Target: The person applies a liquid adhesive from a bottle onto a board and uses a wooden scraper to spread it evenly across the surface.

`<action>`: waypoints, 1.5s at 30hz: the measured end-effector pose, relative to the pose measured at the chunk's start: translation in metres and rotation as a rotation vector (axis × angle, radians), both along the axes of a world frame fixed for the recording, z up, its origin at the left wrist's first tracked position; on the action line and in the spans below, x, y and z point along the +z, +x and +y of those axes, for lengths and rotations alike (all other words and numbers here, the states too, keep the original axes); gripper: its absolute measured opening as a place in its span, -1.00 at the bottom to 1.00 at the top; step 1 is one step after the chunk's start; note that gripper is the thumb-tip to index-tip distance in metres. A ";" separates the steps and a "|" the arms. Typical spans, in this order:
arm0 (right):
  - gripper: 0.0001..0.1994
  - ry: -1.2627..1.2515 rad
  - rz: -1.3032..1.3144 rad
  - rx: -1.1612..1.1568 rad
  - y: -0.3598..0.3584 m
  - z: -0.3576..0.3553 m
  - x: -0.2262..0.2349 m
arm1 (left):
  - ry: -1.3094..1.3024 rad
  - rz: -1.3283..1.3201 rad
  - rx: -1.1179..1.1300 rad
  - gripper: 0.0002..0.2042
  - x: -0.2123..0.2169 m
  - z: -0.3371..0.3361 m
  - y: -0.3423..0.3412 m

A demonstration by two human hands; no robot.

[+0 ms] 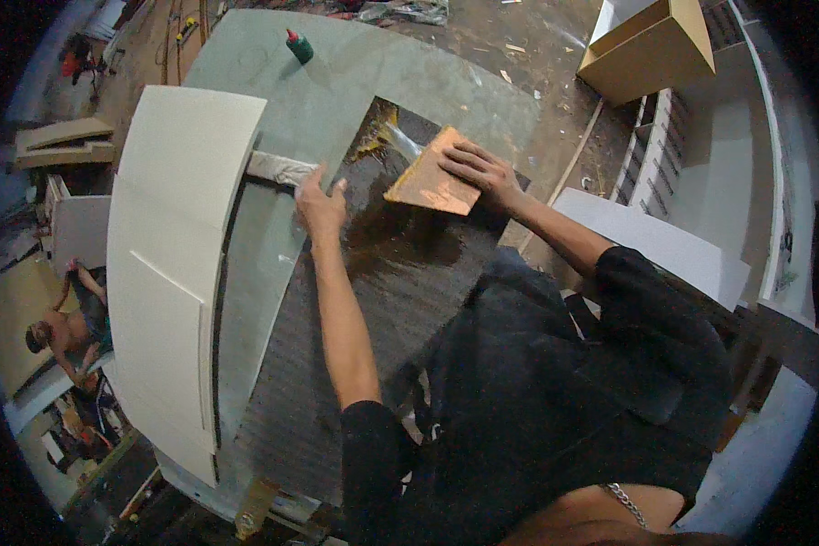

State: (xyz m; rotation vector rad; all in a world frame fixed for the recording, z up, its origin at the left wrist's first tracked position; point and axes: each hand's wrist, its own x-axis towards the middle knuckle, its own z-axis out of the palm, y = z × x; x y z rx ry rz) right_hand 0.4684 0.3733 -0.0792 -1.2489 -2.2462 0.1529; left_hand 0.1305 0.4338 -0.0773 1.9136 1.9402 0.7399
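A dark, streaked flat sheet [287, 364] lies on the grey-green tabletop, with a wet brown, glue-like smear [400, 232] across its upper part. My right hand [484, 176] grips a flat, four-sided tan piece [432, 187] with orange patches, its fingers spread over the face. The piece stands tilted over the sheet; its thumb side is hidden. By the sheet's left edge is my left hand [322, 207], thumb and forefinger apart. Its fingers meet the end of a pale, wrapped-looking bar [278, 169], but no firm hold shows.
Large cream panels [168, 227] lie along the table's left side. A green bottle with a red cap [301, 49] stands on the far tabletop [355, 55]. Another person [64, 332] crouches at far left. A box-like cabinet [651, 55] and white panel [651, 237] are at right.
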 end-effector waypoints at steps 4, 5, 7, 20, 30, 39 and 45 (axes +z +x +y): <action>-0.46 -0.083 0.022 0.044 0.021 0.008 -0.010 | 0.296 -0.311 0.201 -0.69 0.066 -0.052 0.061; -0.47 -0.112 0.074 0.057 0.025 0.013 -0.009 | 0.306 -0.480 0.140 -0.74 0.066 -0.079 0.080; -0.49 -0.178 0.166 0.060 0.040 0.017 -0.003 | 0.334 -0.502 -0.068 -0.86 0.071 -0.131 0.119; -0.61 -0.237 -0.387 0.356 0.067 0.033 0.022 | 0.134 0.401 -0.491 -0.39 -0.032 -0.200 0.273; -0.49 -0.164 -0.173 0.366 0.025 0.117 0.133 | -0.034 0.441 -0.310 -0.34 -0.029 -0.160 0.298; -0.54 0.036 -0.391 0.493 -0.031 0.185 0.054 | 0.147 0.195 -0.351 -0.45 -0.034 -0.152 0.292; -0.53 -0.045 -0.431 0.512 -0.038 0.187 0.029 | 0.169 0.193 -0.326 -0.46 -0.029 -0.154 0.289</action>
